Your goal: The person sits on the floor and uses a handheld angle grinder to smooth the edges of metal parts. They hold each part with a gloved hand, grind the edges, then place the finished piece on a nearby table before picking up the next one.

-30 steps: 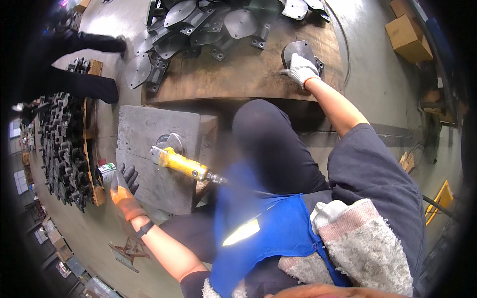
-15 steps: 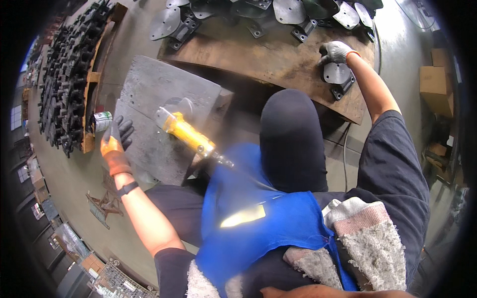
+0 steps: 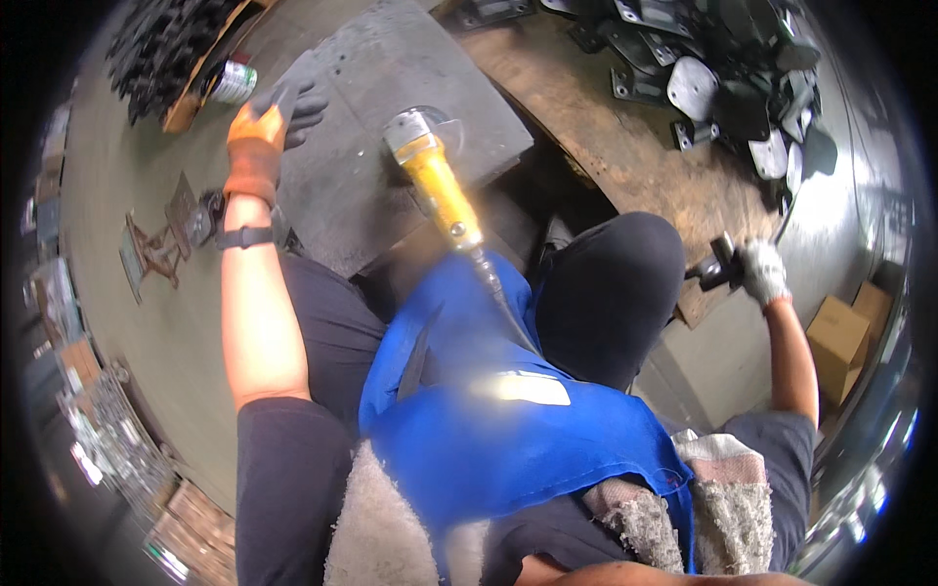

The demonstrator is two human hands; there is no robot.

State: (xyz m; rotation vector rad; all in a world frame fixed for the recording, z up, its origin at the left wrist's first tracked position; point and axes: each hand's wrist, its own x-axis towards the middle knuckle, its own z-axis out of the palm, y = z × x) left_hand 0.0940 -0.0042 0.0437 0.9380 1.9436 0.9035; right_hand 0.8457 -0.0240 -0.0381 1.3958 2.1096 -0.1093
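Note:
My left hand, in an orange and dark grey glove, is held over the left edge of a grey metal work surface. Its fingers are stretched out and hold nothing. On that surface lies a yellow angle grinder, its disc end pointing away from me and its hose running back across my blue apron. At the right, my right hand, in a pale glove, is closed on a dark metal bracket beside the near corner of a wooden table. Part of the bracket is hidden by the hand.
Many loose metal brackets with rounded plates are heaped on the wooden table's far side. A can and a pallet of dark parts stand at the far left. Cardboard boxes sit at the right. My knee is between the work surfaces.
My right hand has taken the bracket from the wooden tabletop and brought it nearer to me, tilting it. The whole view has turned. My left hand stays outstretched by the grey surface.

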